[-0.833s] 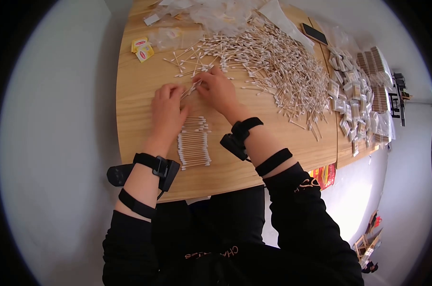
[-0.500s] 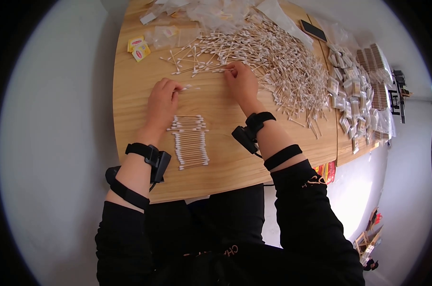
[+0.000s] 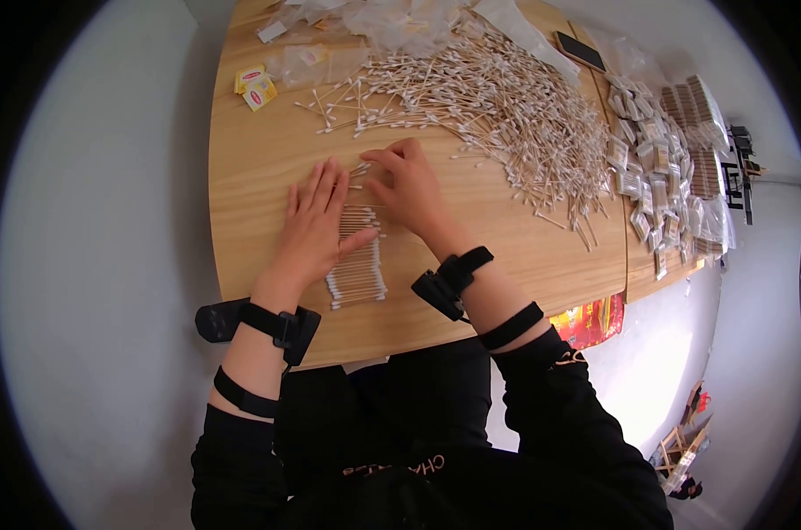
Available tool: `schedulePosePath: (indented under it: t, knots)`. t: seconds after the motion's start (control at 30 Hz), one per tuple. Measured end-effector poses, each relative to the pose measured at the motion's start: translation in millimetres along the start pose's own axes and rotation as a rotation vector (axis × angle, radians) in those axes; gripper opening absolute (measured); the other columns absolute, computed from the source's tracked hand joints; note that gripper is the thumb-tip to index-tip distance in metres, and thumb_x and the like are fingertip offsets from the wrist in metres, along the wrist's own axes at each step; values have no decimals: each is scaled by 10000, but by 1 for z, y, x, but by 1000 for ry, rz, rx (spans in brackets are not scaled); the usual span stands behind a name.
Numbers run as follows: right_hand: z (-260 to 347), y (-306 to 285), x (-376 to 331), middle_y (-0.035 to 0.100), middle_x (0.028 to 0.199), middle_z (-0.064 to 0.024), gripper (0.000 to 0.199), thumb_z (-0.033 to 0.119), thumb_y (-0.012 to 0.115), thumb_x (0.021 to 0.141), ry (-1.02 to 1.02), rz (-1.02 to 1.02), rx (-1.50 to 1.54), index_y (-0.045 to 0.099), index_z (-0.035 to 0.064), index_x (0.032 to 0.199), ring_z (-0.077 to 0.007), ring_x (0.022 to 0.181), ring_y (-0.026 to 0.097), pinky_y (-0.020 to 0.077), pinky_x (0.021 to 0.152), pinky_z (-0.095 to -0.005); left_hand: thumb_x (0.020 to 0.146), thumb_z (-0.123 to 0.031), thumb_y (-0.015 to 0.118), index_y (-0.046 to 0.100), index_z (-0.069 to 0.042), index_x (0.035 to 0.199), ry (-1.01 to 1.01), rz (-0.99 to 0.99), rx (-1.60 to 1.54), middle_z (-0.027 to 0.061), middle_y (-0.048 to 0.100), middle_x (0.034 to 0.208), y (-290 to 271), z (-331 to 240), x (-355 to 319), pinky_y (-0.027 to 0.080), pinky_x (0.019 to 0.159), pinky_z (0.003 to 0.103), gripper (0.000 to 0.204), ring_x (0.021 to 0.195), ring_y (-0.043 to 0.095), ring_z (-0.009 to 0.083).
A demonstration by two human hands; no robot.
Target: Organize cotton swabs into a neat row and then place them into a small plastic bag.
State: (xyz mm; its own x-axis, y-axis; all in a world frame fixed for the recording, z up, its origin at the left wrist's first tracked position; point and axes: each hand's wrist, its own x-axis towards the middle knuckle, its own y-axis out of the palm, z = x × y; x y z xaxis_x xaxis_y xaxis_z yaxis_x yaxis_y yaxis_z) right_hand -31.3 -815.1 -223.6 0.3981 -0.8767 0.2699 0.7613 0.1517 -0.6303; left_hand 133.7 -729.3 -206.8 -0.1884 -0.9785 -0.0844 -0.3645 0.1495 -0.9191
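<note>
On a wooden bench [image 3: 524,274], an open left hand [image 3: 310,221] is lying beside a swab row [image 3: 358,276], thumb over it, perhaps keeping it even, while the right hand [image 3: 409,185], its grip unclear, is hovering by loose swabs [image 3: 362,169] near the heap [image 3: 524,110].

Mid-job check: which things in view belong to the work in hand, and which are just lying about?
In the work:
- row of cotton swabs, under the left hand
- few swabs by the right hand
- loose swab pile, likely

Apparently lying about:
- phone
- red-and-yellow package

Unclear, untouched:
- yellow-and-white cards
- clear packets
</note>
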Motion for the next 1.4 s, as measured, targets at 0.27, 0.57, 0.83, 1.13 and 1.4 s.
schedulePosePath:
  t: [0.27, 0.57, 0.83, 1.13, 1.4]
  knots:
    - [-2, 2, 18, 547, 934, -69, 152, 159, 718, 758, 15, 82, -135, 672, 129, 900, -236, 832, 592, 491, 712, -342, 731, -643, 623, 228, -73, 1480, -62, 39, 40, 136, 112, 1564, -4, 8, 24, 74, 1135, 539, 1020, 1452, 63, 272]
    - [9, 9, 27, 588, 851, -102, 138, 200, 716, 738, 146, -38, -59, 670, 99, 820, -300, 810, 595, 496, 712, -387, 640, -705, 649, 169, -4, 1473, -85, -19, 72, 172, 116, 1553, -3, 6, 29, 63, 1141, 532, 1191, 1452, 55, 283]
    - [-4, -1, 26, 591, 857, -91, 153, 170, 723, 735, 289, -8, 87, 691, 100, 867, -242, 759, 623, 514, 696, -344, 594, -667, 709, 208, 9, 1460, -76, -27, 78, 171, 147, 1547, 0, -2, 22, 101, 1146, 517, 1208, 1448, 85, 280]
    - [13, -29, -50, 543, 936, -100, 219, 86, 729, 721, 136, -10, -65, 653, 69, 925, -251, 818, 580, 499, 707, -354, 539, -535, 814, 239, -39, 1461, 64, 120, -5, 116, 181, 1547, -27, 6, 4, 143, 1159, 471, 1195, 1443, 111, 257]
    - [26, -6, -38, 524, 1015, -116, 182, 116, 654, 821, 268, 11, 98, 618, 54, 988, -250, 857, 557, 480, 743, -352, 560, -452, 834, 153, -41, 1484, -97, 38, -62, 187, 93, 1550, -15, 0, -28, 114, 1159, 466, 1219, 1443, 75, 323]
